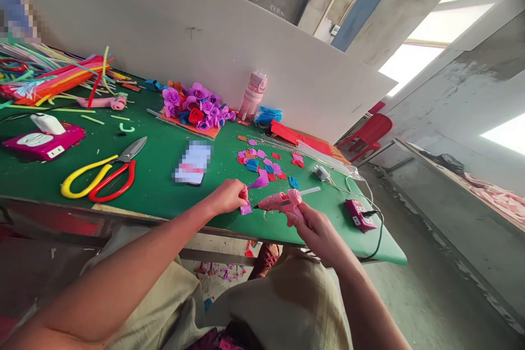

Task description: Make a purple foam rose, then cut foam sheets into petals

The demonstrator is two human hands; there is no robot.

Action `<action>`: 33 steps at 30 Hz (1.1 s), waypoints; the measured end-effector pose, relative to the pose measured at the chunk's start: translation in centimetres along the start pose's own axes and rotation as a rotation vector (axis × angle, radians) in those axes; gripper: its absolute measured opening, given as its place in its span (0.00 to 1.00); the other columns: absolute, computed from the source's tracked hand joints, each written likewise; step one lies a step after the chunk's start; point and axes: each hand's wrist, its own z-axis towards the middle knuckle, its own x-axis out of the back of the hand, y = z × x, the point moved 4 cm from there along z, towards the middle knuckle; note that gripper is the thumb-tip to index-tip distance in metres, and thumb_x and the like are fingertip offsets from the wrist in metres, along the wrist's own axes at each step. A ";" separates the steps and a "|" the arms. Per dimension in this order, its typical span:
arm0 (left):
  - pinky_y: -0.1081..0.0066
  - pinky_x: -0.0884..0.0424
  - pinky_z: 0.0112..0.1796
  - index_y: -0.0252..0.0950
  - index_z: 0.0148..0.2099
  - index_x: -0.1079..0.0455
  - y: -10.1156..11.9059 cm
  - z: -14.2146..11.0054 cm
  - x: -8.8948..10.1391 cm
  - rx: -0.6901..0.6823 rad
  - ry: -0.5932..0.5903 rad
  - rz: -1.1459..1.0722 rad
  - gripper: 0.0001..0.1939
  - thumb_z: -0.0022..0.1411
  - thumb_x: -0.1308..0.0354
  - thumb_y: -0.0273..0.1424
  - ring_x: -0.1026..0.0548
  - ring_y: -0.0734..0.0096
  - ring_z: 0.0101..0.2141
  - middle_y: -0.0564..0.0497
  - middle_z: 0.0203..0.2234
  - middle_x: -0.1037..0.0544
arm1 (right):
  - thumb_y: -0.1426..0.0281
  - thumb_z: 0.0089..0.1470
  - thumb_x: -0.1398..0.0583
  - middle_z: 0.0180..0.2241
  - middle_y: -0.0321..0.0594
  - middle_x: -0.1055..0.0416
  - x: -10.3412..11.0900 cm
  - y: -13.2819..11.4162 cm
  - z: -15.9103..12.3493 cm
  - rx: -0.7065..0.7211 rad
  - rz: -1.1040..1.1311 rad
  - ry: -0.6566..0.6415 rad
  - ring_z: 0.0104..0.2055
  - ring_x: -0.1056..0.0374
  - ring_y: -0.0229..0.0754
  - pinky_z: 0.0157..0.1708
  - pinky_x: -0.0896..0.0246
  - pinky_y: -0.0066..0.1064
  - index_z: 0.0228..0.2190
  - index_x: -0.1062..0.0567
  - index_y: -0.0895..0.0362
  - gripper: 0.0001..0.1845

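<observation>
My right hand (310,225) is wrapped round the handle of a pink hot glue gun (279,202), with a clear glue stick (310,191) jutting from its back. The dark nozzle points left, close to a small purple piece (245,209) below my left fingers. My left hand (230,195) is pinched closed at the edge of a purple petal (261,179); how the fingertips grip it is partly hidden. Beyond both hands lie several loose petals (252,164) in pink, red, blue and orange on the green tabletop (156,175).
Left are scissors (107,173), a phone (192,162), a purple power strip (45,139) and a second glue gun (104,101). Finished flowers (197,104), a pink bottle (253,94) and red sheets (301,138) stand behind. At right, another power strip (360,215) trails a cable.
</observation>
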 end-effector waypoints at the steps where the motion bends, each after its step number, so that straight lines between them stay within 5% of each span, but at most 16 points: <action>1: 0.75 0.41 0.26 0.34 0.25 0.25 0.0 0.0 0.0 0.001 0.001 -0.001 0.08 0.46 0.44 0.20 0.28 0.71 0.26 0.53 0.20 0.24 | 0.59 0.61 0.53 0.21 0.34 0.36 -0.1 0.1 0.0 0.000 0.003 0.002 0.22 0.43 0.37 0.22 0.49 0.26 0.33 0.29 0.56 0.18; 17: 0.75 0.40 0.26 0.34 0.25 0.25 0.2 -0.2 0.1 0.003 0.001 -0.006 0.07 0.46 0.43 0.20 0.27 0.71 0.26 0.53 0.20 0.23 | 0.60 0.61 0.52 0.23 0.35 0.32 -1.9 -0.9 0.7 0.043 0.002 -0.035 0.23 0.40 0.38 0.24 0.49 0.27 0.34 0.29 0.56 0.17; 33: 0.76 0.40 0.26 0.35 0.24 0.25 -0.1 0.1 0.0 0.001 0.005 -0.019 0.07 0.46 0.43 0.21 0.27 0.72 0.26 0.53 0.20 0.23 | 0.59 0.61 0.52 0.21 0.33 0.36 -1.5 0.4 0.6 -0.004 -0.013 -0.022 0.23 0.42 0.38 0.25 0.49 0.28 0.29 0.32 0.55 0.16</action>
